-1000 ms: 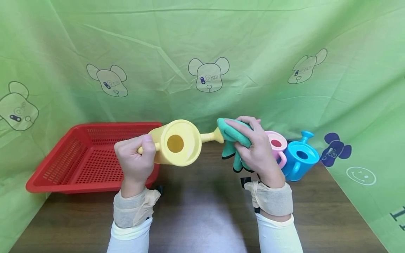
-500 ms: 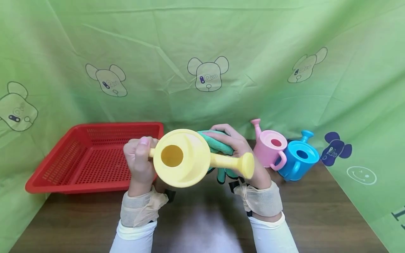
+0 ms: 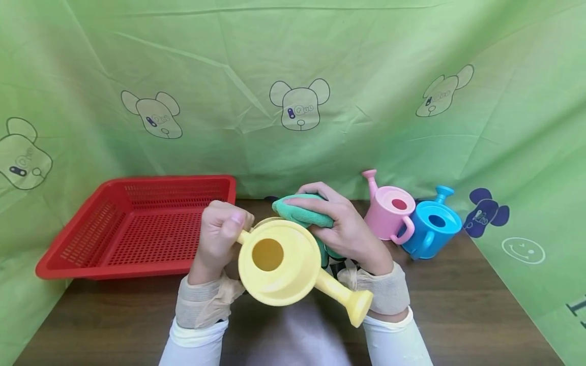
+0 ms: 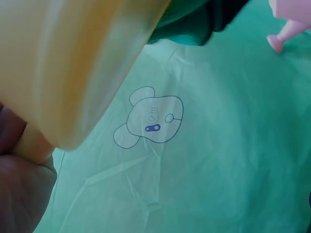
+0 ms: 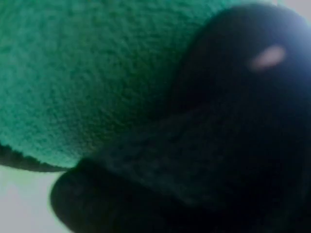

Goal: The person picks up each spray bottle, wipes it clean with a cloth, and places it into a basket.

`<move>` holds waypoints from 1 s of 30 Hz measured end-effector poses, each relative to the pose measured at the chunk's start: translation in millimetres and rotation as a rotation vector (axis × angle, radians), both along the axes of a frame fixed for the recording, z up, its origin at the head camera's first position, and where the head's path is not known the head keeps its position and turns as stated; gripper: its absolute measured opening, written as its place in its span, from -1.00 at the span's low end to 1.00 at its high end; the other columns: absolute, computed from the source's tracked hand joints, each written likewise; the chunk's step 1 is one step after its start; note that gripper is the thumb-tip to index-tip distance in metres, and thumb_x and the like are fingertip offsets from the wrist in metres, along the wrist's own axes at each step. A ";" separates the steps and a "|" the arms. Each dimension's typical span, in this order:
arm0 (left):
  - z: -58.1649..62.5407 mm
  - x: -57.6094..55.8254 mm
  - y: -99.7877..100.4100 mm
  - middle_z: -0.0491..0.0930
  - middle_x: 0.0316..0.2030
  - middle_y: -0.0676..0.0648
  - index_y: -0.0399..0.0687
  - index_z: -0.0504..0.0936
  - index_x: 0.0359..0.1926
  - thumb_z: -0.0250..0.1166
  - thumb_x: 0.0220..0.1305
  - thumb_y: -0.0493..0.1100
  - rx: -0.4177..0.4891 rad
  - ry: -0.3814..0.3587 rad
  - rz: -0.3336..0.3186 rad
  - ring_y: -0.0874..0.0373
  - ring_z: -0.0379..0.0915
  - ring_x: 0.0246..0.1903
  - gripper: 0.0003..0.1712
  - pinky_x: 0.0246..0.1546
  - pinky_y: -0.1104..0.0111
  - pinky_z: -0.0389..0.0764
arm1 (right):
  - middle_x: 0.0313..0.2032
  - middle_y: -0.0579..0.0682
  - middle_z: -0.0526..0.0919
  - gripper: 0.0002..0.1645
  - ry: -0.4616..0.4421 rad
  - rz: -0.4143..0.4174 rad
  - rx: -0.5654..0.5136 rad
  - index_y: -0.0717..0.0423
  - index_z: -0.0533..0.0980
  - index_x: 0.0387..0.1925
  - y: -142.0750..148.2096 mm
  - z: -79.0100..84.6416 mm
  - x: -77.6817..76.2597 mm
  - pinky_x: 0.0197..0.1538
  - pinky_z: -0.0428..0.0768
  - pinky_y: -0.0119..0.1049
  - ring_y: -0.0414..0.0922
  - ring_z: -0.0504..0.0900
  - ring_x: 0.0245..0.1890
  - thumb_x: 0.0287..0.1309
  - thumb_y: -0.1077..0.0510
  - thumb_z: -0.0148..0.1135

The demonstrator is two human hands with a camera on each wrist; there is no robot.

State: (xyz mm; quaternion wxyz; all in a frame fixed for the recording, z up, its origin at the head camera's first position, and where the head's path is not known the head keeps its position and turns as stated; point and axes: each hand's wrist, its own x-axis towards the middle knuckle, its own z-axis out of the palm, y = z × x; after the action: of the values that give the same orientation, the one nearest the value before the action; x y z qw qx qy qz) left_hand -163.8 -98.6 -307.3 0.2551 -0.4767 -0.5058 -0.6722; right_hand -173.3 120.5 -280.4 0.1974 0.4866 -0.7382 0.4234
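Held up over the table in the head view is a yellow watering can (image 3: 293,274), its top facing the camera and its spout angled down to the right. My left hand (image 3: 222,236) grips its handle. My right hand (image 3: 341,226) holds a bunched green cloth (image 3: 304,209) with dark edging, at the can's far side by the rim. In the left wrist view the can's wall (image 4: 63,58) fills the upper left, and part of the cloth (image 4: 182,26) shows beyond it. Close up, the cloth (image 5: 82,73) covers much of the right wrist view, beside dark blurred shapes.
A red plastic basket (image 3: 78,239) with slotted walls stands on the left of the brown wooden table (image 3: 458,315). Pink (image 3: 382,216) and blue (image 3: 435,239) watering cans stand side by side on the right. Green printed fabric (image 3: 220,101) hangs behind and at both sides.
My left hand has moved right and turned the yellow can, its spout swinging from level to down right. My right hand has shifted left with the cloth, from the spout head to the can's far side.
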 end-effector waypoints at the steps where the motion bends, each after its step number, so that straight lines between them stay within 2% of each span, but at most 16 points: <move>1: -0.8 -0.8 0.3 0.03 -0.85 0.02 -0.05 0.15 -0.84 -0.24 -0.01 -0.53 -0.026 0.011 0.020 0.29 -0.12 -0.74 -0.58 -0.77 0.51 -0.05 | -0.04 0.07 0.53 -0.52 0.005 0.007 -0.005 0.18 0.60 -0.02 0.0 1.1 0.7 0.02 0.48 -0.24 -0.09 0.46 0.03 -0.01 0.52 0.13; 5: -3.8 -3.0 0.8 0.04 -0.85 0.04 -0.02 0.14 -0.84 -0.19 -0.01 -0.51 -0.103 0.049 0.078 0.33 -0.13 -0.73 -0.59 -0.77 0.52 -0.08 | -0.04 0.07 0.52 -0.48 0.013 0.022 -0.018 0.11 0.60 -0.03 1.8 2.9 3.0 0.01 0.49 -0.23 -0.10 0.47 0.01 -0.04 0.52 0.15; 7: -4.3 -3.1 0.9 0.03 -0.84 0.05 -0.02 0.14 -0.84 -0.17 -0.02 -0.50 -0.129 0.046 0.096 0.35 -0.13 -0.72 -0.59 -0.77 0.53 -0.08 | -0.04 0.07 0.52 -0.45 0.019 0.026 -0.017 0.06 0.60 -0.01 3.3 2.9 3.9 0.02 0.49 -0.23 -0.09 0.47 0.00 -0.05 0.52 0.15; 12: -4.8 -3.9 2.4 0.04 -0.84 0.08 0.02 0.15 -0.85 -0.12 -0.04 -0.49 -0.203 0.047 0.155 0.40 -0.13 -0.70 -0.58 -0.77 0.54 -0.08 | -0.06 0.09 0.53 -0.47 0.033 0.035 -0.033 0.07 0.61 -0.04 5.3 10.5 13.0 0.03 0.50 -0.24 -0.08 0.48 0.00 -0.07 0.52 0.19; 17: -4.4 -2.9 5.9 0.06 -0.83 0.10 0.03 0.14 -0.85 -0.05 -0.04 -0.49 -0.258 0.058 0.173 0.42 -0.08 -0.70 -0.57 -0.76 0.55 -0.05 | -0.01 0.05 0.51 -0.51 0.012 0.052 -0.023 0.05 0.61 -0.03 8.1 11.0 16.7 0.05 0.50 -0.28 -0.08 0.47 0.04 -0.02 0.47 0.21; 20: -3.5 -1.1 9.1 0.09 -0.82 0.12 0.04 0.19 -0.84 -0.01 -0.05 -0.47 -0.294 0.068 0.177 0.42 -0.03 -0.72 -0.58 -0.78 0.57 0.01 | 0.04 -0.01 0.50 -0.58 -0.009 0.053 0.033 0.00 0.62 0.00 10.3 3.0 10.8 0.08 0.48 -0.27 -0.11 0.44 0.09 0.08 0.35 0.23; 24: -2.7 1.0 12.4 0.12 -0.81 0.14 0.06 0.26 -0.83 0.04 -0.06 -0.45 -0.324 0.104 0.216 0.43 0.00 -0.72 -0.60 -0.78 0.59 0.06 | 0.07 -0.07 0.47 -0.62 -0.013 0.033 0.120 -0.12 0.61 0.03 11.9 -9.3 -0.6 0.12 0.43 -0.23 -0.16 0.40 0.14 0.18 0.20 0.20; 27: -1.3 1.9 12.0 0.12 -0.81 0.13 0.06 0.25 -0.84 0.02 -0.09 -0.46 -0.304 0.123 0.246 0.42 -0.01 -0.72 -0.61 -0.78 0.59 0.05 | 0.08 -0.13 0.46 -0.58 -0.002 -0.005 0.166 -0.21 0.59 0.08 12.3 -15.4 -8.4 0.14 0.41 -0.22 -0.21 0.38 0.14 0.19 0.17 0.18; 30: 1.3 2.5 6.9 0.10 -0.83 0.10 0.03 0.21 -0.84 -0.04 -0.11 -0.49 -0.234 0.120 0.267 0.40 -0.05 -0.72 -0.61 -0.77 0.58 0.00 | 0.08 -0.16 0.46 -0.50 -0.018 -0.038 0.175 -0.25 0.56 0.12 14.0 -21.7 -18.1 0.12 0.42 -0.24 -0.23 0.39 0.12 0.16 0.23 0.18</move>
State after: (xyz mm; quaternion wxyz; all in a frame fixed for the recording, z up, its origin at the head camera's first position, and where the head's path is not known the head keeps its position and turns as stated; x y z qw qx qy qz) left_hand -161.3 -91.6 -305.9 0.3146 -0.4712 -0.6229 -0.5394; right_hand -191.5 134.6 -302.0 0.1556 0.4842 -0.7833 0.3576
